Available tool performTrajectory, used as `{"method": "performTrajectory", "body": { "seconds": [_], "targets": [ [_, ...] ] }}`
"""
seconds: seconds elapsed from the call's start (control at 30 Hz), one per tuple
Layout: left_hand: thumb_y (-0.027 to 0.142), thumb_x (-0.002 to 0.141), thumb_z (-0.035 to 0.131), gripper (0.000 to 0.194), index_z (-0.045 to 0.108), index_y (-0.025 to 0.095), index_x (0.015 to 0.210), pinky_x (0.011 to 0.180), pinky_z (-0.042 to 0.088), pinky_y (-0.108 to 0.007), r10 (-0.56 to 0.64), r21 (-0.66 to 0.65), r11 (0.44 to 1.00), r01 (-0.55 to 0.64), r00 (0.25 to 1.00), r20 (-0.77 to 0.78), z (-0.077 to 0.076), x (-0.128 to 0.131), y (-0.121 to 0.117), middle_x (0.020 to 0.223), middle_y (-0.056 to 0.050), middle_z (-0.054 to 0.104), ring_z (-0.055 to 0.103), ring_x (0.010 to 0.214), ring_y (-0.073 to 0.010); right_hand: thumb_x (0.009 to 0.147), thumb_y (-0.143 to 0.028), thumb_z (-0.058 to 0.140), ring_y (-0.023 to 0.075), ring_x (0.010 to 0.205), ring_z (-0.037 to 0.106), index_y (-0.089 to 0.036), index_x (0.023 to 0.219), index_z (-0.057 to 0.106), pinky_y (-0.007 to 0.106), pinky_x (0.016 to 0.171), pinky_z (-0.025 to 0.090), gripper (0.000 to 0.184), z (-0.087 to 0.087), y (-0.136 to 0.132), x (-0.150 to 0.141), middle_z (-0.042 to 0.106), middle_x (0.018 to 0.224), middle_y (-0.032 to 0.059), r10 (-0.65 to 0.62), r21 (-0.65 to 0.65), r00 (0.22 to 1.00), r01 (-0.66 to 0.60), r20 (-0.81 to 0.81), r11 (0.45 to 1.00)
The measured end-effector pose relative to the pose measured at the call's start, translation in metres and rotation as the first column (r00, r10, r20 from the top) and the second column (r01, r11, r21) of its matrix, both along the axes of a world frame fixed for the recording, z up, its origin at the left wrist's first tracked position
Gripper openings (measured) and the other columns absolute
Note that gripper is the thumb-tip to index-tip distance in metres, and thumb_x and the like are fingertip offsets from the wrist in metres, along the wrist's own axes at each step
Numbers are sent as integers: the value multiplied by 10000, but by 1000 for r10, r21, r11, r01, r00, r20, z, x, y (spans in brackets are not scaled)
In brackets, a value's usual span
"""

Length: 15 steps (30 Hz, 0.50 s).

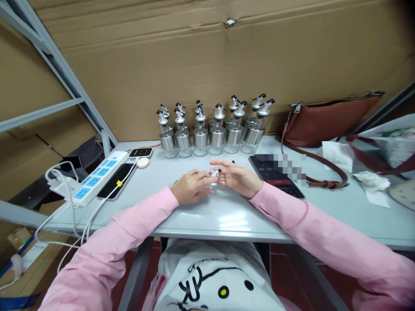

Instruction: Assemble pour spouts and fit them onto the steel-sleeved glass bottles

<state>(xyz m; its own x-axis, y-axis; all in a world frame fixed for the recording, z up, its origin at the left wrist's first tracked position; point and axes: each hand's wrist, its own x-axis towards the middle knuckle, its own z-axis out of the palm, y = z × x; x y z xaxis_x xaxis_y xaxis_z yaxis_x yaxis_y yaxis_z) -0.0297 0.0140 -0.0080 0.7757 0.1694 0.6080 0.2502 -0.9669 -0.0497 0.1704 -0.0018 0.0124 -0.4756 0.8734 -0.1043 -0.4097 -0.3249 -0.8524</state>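
A small white pourer spout (214, 173) with a black flap is between my two hands, just above the table. My left hand (192, 186) pinches it from the left with the fingertips. From the other side my right hand (241, 178) closes thumb and fingers on it, its index finger reaching over the top. The lower part of the spout is partly hidden by the fingers. Behind the hands stand several glass bottles (200, 139) with steel sleeves, in two rows, each topped by a similar white spout with a black flap.
On the left lie a white power strip (97, 179), a black phone (113, 183), a small device (141, 152) and a round white case (143, 162). To the right are a phone with a timer (275, 175), a brown bag (327, 121) and crumpled tissue (372, 183). Cardboard (181, 60) stands behind.
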Motion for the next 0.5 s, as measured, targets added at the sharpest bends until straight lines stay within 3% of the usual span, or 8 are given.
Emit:
{"method": "performTrajectory", "body": {
  "seconds": [0.5],
  "targets": [
    [349,947,370,293,465,147,1136,742,478,-284,-21,12,1000,21,1000,-5,2,1,-2,953,-89,643,618,912,-156,675,-119,610,64,550,472,-202,925,565,261,617,428,267,-1,-2,1,639,836,0,43,24,998,-42,-52,999]
  ]
}}
